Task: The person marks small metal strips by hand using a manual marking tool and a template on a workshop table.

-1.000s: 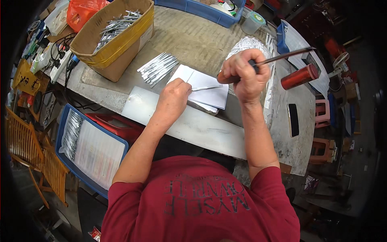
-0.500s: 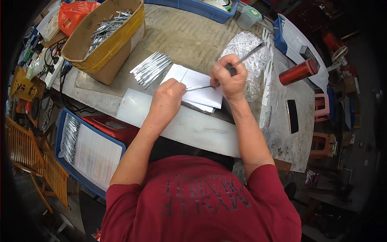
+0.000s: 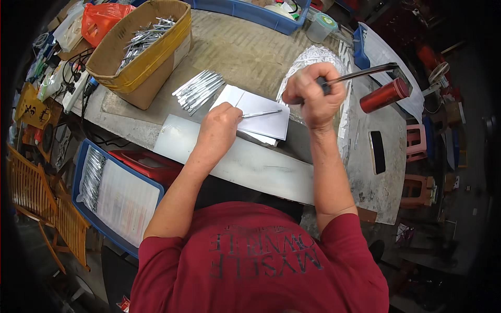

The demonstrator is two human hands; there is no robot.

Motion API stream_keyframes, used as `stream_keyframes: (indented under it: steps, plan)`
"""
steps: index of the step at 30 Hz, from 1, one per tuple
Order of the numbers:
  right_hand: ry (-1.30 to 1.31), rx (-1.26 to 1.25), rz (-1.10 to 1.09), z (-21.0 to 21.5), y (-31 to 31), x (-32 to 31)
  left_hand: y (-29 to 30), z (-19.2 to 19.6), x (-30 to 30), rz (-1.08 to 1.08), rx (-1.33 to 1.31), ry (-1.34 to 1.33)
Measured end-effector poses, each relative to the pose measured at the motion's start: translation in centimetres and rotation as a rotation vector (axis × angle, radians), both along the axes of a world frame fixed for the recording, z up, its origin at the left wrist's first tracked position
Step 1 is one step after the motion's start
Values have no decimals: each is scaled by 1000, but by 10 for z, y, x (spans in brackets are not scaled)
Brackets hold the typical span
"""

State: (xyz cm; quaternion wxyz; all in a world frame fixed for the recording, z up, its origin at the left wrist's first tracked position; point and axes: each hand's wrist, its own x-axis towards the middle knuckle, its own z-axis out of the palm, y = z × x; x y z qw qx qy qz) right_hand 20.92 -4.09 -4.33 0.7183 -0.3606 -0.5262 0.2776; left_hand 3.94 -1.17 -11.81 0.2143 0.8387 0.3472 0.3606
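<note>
My left hand (image 3: 221, 128) is closed, pinching one end of a slim silver metal rod (image 3: 261, 113). The rod lies across a stack of white paper sheets (image 3: 269, 127). Raised to the right of the stack, my right hand (image 3: 319, 96) is wrapped round a dark-handled tool (image 3: 360, 74) whose long metal shaft points right. The tool's exact kind is unclear. Left of the paper, a row of similar silver rods (image 3: 198, 91) rests on the table. Behind my right hand is a heap of thin white strips (image 3: 315, 55), partly covered by it.
A cardboard box (image 3: 138, 78) of silver rods stands at left. A pale board (image 3: 235, 159) runs along the table's front edge. A red cylinder (image 3: 384, 95), a phone (image 3: 377, 152) and a lidded tub (image 3: 321, 27) sit right. A blue tray (image 3: 121, 237) is lower left.
My right hand has lifted away from the rod toward the right with the tool, whose shaft has swung lower to the right. My left hand still holds the rod on the paper.
</note>
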Motion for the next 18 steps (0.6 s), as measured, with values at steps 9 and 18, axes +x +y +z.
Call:
stream_keyframes:
  steps: [9, 18]
  plan:
    - [108, -248, -54, -34, -3, 0, 0, -2, 2, 0, 26, 14]
    - [230, -362, -80, -31, -69, 17, 5, 3, -23, 70, -19, -218]
